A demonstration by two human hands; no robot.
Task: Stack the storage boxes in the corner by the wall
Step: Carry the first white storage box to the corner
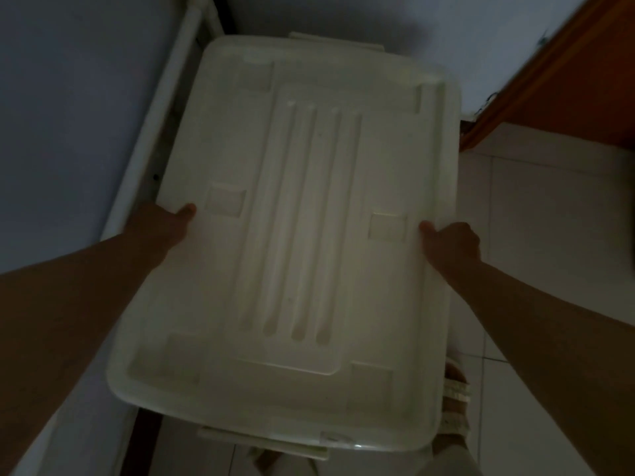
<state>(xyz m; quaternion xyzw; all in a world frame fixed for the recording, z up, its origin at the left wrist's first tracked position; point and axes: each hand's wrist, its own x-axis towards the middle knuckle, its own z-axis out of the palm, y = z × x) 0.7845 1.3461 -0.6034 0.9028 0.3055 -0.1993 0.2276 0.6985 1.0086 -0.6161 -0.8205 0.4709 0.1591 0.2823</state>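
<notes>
Filling the dim view, a white lidded storage box (292, 235) is gripped at both long edges by left hand (165, 223) and right hand (453, 243); fingers hidden below the rim, corner walls beyond.

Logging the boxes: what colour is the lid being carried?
Pale cream-white lid, with raised ribs down its middle; head view.

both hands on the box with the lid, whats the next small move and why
Probably carry the box a little further toward the corner and lower it level. The left hand and right hand grip its long sides, the walls meet just beyond it, and a sandalled foot shows under its near edge.
</notes>
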